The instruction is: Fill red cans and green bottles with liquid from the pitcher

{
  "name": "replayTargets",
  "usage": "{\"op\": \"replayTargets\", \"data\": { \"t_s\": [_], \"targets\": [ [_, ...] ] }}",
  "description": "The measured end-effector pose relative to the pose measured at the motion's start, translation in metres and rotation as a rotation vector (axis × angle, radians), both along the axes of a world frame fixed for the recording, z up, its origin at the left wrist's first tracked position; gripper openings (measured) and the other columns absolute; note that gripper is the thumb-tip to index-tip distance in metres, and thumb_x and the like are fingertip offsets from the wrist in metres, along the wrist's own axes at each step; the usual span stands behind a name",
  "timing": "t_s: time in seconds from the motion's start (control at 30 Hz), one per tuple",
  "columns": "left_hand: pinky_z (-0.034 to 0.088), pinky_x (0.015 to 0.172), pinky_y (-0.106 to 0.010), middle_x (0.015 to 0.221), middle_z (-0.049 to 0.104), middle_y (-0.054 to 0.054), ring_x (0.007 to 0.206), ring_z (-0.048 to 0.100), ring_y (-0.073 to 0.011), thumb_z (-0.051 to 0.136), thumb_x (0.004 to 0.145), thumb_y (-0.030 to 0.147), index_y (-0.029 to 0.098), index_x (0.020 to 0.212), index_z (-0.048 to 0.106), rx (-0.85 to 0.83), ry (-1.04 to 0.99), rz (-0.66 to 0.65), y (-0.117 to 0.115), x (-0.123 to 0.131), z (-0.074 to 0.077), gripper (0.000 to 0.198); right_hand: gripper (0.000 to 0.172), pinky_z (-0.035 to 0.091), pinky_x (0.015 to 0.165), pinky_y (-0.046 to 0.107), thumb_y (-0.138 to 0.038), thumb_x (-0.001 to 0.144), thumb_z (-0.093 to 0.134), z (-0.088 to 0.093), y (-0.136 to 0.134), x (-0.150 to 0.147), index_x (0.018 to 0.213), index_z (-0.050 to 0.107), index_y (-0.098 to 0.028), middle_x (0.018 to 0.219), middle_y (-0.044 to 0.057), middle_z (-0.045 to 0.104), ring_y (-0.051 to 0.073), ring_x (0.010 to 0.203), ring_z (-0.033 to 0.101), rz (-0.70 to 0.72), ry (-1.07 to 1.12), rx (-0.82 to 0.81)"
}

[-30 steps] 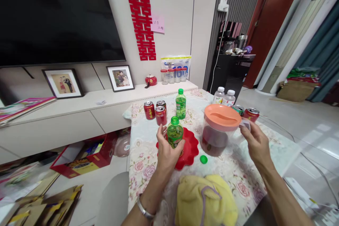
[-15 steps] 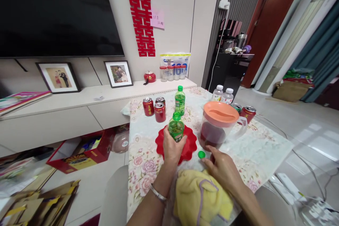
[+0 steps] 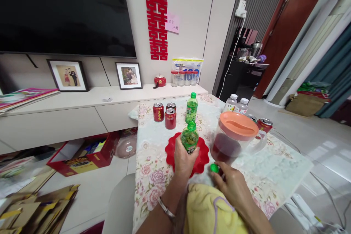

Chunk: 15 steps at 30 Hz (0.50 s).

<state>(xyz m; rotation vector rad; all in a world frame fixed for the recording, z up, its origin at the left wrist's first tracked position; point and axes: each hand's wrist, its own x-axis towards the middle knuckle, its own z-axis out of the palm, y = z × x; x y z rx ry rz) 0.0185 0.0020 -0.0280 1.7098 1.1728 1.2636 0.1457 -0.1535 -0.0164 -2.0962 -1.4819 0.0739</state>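
Note:
My left hand point(image 3: 185, 159) is wrapped around a green drink bottle point(image 3: 190, 138), held upright over a red scalloped plate point(image 3: 170, 153). The bottle's neck looks uncapped. On the right, my right hand point(image 3: 231, 182) has its thumb and index fingertip at the two sides of a green bottle cap point(image 3: 214, 168), close to the tabletop. Just beyond those fingers stands a clear pitcher point(image 3: 226, 146) with an orange lid and dark red liquid inside. A crumpled yellow cloth point(image 3: 211, 208) lies between my forearms, partly cut off by the lower edge.
Behind the plate are a second green bottle point(image 3: 191, 108) and several red cans point(image 3: 170, 119). Two clear bottles point(image 3: 241, 106) and another red can point(image 3: 264, 125) stand past the pitcher. A flowered cloth point(image 3: 149, 153) covers the table. A low cabinet point(image 3: 123, 97) runs along the wall.
My right thumb and index finger have come in around the green cap, which now shows a more solid green face. The view has shifted slightly; my left hand still grips the bottle.

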Motion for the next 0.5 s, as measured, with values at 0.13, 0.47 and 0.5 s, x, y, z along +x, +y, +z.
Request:
{"op": "replayTargets", "data": {
  "t_s": [0.13, 0.47, 0.5],
  "targets": [
    [0.059, 0.104, -0.049, 0.124, 0.072, -0.013, 0.12, 0.073, -0.0348, 0.084, 0.073, 0.02, 0.021, 0.13, 0.052, -0.001, -0.01, 0.03, -0.002, 0.002, 0.001, 0.066, 0.036, 0.057, 0.059, 0.031, -0.04, 0.1, 0.054, 0.033, 0.008, -0.01, 0.118, 0.074, -0.016, 0.09, 0.009, 0.083, 0.019, 0.06, 0.072, 0.07, -0.015, 0.208],
    [0.061, 0.104, -0.049, 0.125, 0.075, -0.016, 0.123, 0.074, -0.0367, 0.086, 0.073, 0.018, 0.019, 0.13, 0.056, 0.049, -0.054, 0.017, -0.001, 0.003, -0.006, 0.065, 0.031, 0.058, 0.075, 0.037, -0.025, 0.098, 0.055, 0.116, 0.071, -0.017, 0.122, 0.071, -0.013, 0.093, 0.011, 0.077, 0.024, 0.081, 0.075, 0.211, -0.183, 0.373],
    [0.061, 0.103, -0.049, 0.124, 0.075, -0.016, 0.123, 0.074, -0.0365, 0.086, 0.074, 0.019, 0.019, 0.131, 0.056, 0.051, -0.056, 0.013, -0.001, 0.003, -0.006, 0.065, 0.032, 0.058, 0.075, 0.038, -0.024, 0.097, 0.055, 0.12, 0.076, -0.018, 0.122, 0.071, -0.013, 0.095, 0.013, 0.078, 0.025, 0.081, 0.075, 0.223, -0.199, 0.35]
  ]
}}
